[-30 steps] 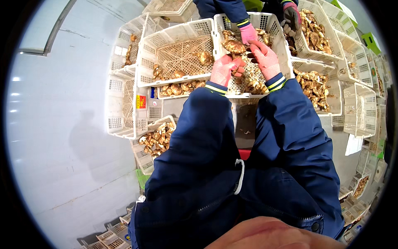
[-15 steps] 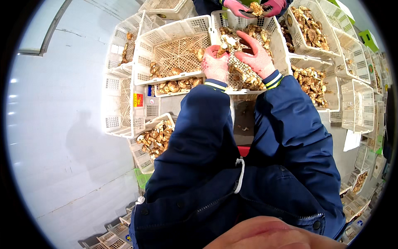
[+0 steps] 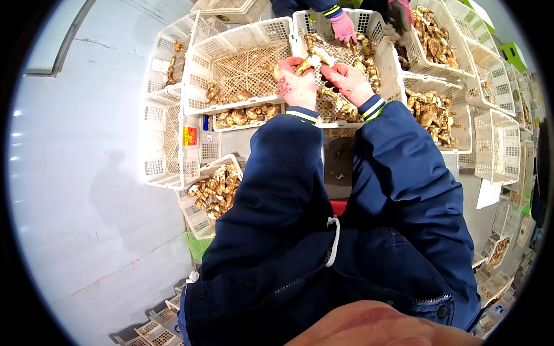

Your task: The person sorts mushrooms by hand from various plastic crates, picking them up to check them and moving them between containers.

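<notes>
My left hand [image 3: 295, 83], in a pink glove, is closed on a pale-stemmed brown mushroom [image 3: 304, 66] above the middle crate [image 3: 391, 78]. Just right of it, my right hand [image 3: 349, 82], also pink-gloved, has its fingers drawn together beside the mushroom; what is between them, if anything, is hidden. The white plastic crate under both hands holds several loose brown mushrooms [image 3: 367, 57] on its mesh bottom. To the left, another white crate [image 3: 242, 55] has a few mushrooms along its near side.
A co-worker's pink-gloved hand [image 3: 343, 26] reaches into the middle crate's far end, and a darker glove [image 3: 398, 26] is beside it. Mushroom-filled crates stand at the right [image 3: 433, 115] and lower left [image 3: 213, 193]. More crates [image 3: 167, 138] line the left. A pale wall-like surface [image 3: 86, 173] fills the left side.
My hands have moved slightly up since a second ago, and my right fingers, spread half a second ago, have closed. The co-worker's hand, lifted with a mushroom half a second ago, is down in the crate.
</notes>
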A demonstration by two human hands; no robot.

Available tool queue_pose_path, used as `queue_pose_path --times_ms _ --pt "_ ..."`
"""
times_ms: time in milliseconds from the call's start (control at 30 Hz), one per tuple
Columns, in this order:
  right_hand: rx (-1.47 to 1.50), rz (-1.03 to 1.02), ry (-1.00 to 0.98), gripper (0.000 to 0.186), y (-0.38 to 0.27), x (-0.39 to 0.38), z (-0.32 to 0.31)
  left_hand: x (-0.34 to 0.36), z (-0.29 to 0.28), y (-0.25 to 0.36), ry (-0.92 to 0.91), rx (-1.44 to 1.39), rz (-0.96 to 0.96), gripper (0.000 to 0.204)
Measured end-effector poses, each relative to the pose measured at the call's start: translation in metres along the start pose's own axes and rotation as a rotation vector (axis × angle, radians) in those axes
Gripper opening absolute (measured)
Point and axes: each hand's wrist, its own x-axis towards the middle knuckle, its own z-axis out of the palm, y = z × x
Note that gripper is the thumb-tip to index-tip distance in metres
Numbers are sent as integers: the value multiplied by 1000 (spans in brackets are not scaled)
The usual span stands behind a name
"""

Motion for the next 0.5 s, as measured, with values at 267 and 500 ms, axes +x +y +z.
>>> queue_pose_path --times_ms 267,500 --pt "-148 50 -202 30 19 -12 -21 -1 3 -8 -180 -352 -417 26" --pt "-136 -156 297 29 9 -13 -28 -3 -8 2 -630 -456 -676 34"
